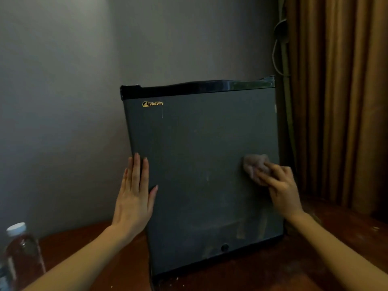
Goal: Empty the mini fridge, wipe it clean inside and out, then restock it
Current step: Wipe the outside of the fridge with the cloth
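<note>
Nearest you, at the lower left, a water bottle [19, 255] stands on the wooden table [336, 248], outside the fridge. Your left hand [134, 194] lies flat, fingers straight, against the left edge of the fridge [199, 143] door, which is closed, and seems to brace it. Your right hand [281, 185] has its fingers curled round a crumpled cloth [255, 164] and presses it to the door near the right edge, about halfway up. The fridge stands on the table, in the corner between the grey wall [63, 101] and the brown curtain [336, 101], with a cable [277, 55] hanging behind it.

From this, you appear to be on the outside wipe. Smears and dull patches show on the lower door, so the next move likely calls for firm, overlapping strokes down there, with the left hand stopping the fridge from sliding. With the door shut, you cannot tell whether the inside is done.
</note>
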Demonstrator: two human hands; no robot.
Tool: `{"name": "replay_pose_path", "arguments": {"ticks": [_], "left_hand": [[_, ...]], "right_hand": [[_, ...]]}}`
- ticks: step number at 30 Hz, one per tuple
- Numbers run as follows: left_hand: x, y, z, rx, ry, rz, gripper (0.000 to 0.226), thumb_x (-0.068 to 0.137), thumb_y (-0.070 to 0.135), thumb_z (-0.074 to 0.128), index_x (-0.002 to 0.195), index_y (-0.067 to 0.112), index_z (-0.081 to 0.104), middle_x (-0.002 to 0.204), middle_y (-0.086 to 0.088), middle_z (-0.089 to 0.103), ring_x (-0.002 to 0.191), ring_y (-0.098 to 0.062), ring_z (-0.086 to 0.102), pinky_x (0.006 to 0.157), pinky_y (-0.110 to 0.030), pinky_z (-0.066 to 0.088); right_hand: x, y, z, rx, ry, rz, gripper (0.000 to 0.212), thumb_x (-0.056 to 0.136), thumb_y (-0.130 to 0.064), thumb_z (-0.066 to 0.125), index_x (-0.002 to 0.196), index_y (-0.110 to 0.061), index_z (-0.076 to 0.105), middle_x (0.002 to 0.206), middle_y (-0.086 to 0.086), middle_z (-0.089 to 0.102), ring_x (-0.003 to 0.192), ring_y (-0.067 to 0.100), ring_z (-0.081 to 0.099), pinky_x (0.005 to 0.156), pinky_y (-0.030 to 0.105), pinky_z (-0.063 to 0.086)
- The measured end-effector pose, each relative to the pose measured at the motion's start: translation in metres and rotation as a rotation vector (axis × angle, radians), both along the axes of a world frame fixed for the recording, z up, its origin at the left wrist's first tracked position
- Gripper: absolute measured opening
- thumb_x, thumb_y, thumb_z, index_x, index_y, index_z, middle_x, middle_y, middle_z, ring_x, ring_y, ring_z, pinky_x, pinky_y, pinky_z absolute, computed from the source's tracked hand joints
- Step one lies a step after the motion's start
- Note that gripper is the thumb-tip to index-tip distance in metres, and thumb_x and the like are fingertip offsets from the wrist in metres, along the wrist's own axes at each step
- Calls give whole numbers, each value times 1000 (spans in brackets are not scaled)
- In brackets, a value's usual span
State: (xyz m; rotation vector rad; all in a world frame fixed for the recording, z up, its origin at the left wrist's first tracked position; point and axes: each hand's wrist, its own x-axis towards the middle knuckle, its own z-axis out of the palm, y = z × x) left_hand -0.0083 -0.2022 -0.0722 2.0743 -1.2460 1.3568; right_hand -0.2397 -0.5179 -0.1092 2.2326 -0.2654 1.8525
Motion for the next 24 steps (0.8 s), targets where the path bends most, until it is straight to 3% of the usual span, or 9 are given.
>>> {"name": "replay_pose_path", "arguments": {"ticks": [1, 3, 7, 10, 12, 20, 24], "left_hand": [[-1, 0, 0, 0, 5, 5, 70, 100, 49, 11, 153, 3, 2, 161, -14, -8, 148, -29, 1, 120, -35, 6], [-1, 1, 0, 8, 8, 13, 71, 100, 49, 15, 153, 3, 3, 161, -14, -8, 148, -29, 1, 120, -34, 4], [0, 2, 0, 1, -13, 16, 73, 97, 44, 25, 152, 1, 6, 161, -15, -6, 148, -31, 5, 119, -36, 8], [1, 0, -1, -14, -23, -18, 72, 98, 42, 27, 152, 1, 5, 161, -15, -6, 148, -32, 3, 120, -36, 7], [2, -1, -2, -24, -23, -41, 72, 97, 41, 28, 152, 1, 5, 161, -15, -7, 148, -32, 2, 119, -36, 7], [1, -2, -2, -37, -24, -60, 72, 98, 40, 29, 152, 2, 3, 160, -16, -7, 148, -31, -1, 121, -35, 4], [0, -1, -3, -29, -20, -52, 71, 99, 42, 26, 152, 3, 0, 160, -15, -10, 148, -30, -3, 119, -36, 6]], "right_hand": [[1, 3, -1, 155, -101, -5, 30, 92, -8, 51, 117, -12, 66, 121, 16, 53, 94, 31, 45, 85, 38, 46], [10, 15, 7, 273, -217, 36, 51, 79, 9, 61, 127, -9, 58, 120, 21, 55, 100, 34, 48, 90, 39, 44], [11, 22, 84, 161, -226, 222, 65, 71, 14, 48, 132, -6, 50, 127, 19, 54, 118, 31, 51, 105, 36, 39], [5, 7, 151, 228, -279, 242, 72, 70, 17, 42, 137, -8, 47, 129, 14, 53, 121, 21, 49, 104, 19, 35], [7, -1, 161, 195, -227, 190, 68, 71, 16, 40, 133, -10, 51, 127, 15, 54, 118, 26, 51, 100, 11, 33], [5, -5, 41, 261, -171, 217, 37, 77, 9, 48, 107, 0, 67, 110, 20, 59, 108, 27, 52, 95, 25, 39], [-11, -2, -2, 311, -52, 223, 34, 76, 18, 63, 99, -6, 70, 109, 3, 59, 105, 16, 51, 93, 11, 36]]}}
